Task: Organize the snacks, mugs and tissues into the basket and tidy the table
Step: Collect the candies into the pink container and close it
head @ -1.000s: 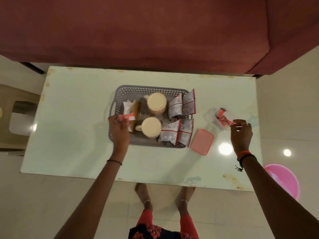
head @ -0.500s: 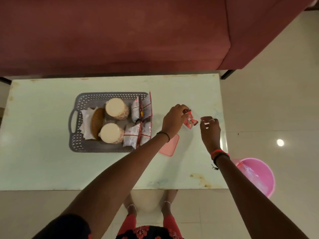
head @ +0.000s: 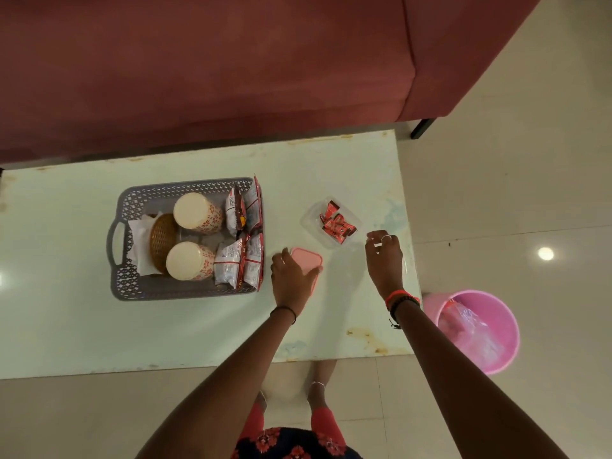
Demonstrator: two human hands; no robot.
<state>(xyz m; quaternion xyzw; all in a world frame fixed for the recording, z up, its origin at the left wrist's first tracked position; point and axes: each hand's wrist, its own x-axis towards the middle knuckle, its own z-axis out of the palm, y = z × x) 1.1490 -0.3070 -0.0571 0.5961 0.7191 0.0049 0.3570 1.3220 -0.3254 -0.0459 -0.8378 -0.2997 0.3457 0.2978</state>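
Note:
A grey perforated basket (head: 129,286) on the pale table (head: 66,326) holds two upturned cream mugs (head: 195,212), white tissues (head: 139,233), a brown woven coaster and several snack packets (head: 236,260). To its right, a clear plastic box (head: 308,220) contains several small red sweets (head: 336,223). My left hand (head: 291,278) lies on the pink lid (head: 306,258), fingers curled over its near edge. My right hand (head: 384,256) hovers just right of the clear box, fingers apart and holding nothing.
A maroon sofa (head: 231,77) runs along the table's far side. A pink bin (head: 478,331) with a clear liner stands on the tiled floor at the table's right end. My feet are below the near edge.
My left hand dropped the red sweet into the clear box and came back onto the pink lid. My right hand drew away from the box. The view shifted right.

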